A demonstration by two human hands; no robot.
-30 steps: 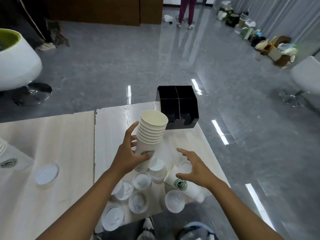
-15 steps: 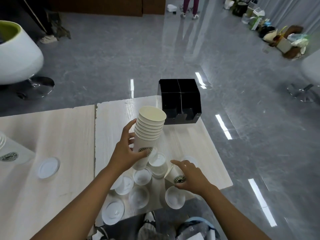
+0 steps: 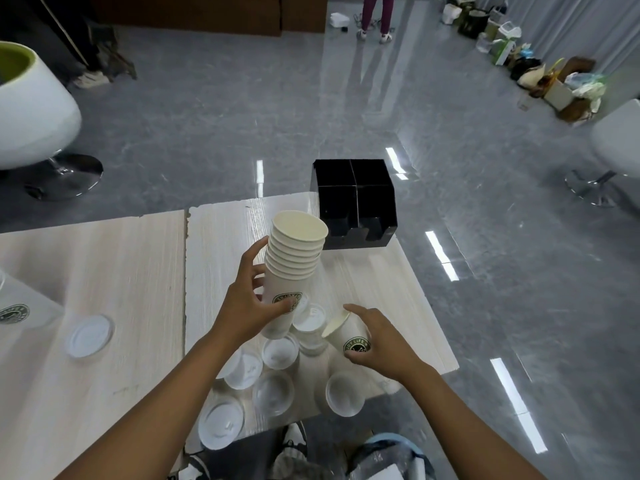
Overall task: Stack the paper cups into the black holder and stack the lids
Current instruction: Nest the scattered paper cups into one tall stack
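Note:
My left hand [image 3: 250, 308] grips a tilted stack of white paper cups [image 3: 293, 261] by its lowest cup, just above the table. To its right, my right hand [image 3: 381, 341] holds a single paper cup [image 3: 347, 336] with a green logo, tipped so its mouth faces up and left. The black holder [image 3: 356, 202], with its four compartments showing no cups, stands at the table's far right corner, beyond the stack. Several white lids [image 3: 280, 351] lie scattered on the table below both hands, a few piled in a short stack [image 3: 309, 322].
A pale wooden table [image 3: 138, 271] made of two joined tops carries everything. At far left lie one more lid [image 3: 89, 336] and part of another cup [image 3: 20, 306]. A white chair [image 3: 31, 112] stands left on the grey floor; a person's legs [image 3: 377, 15] are far behind.
My right hand has lifted the single cup off the table and tipped its mouth towards the stack. The left hand still holds the stack in about the same place.

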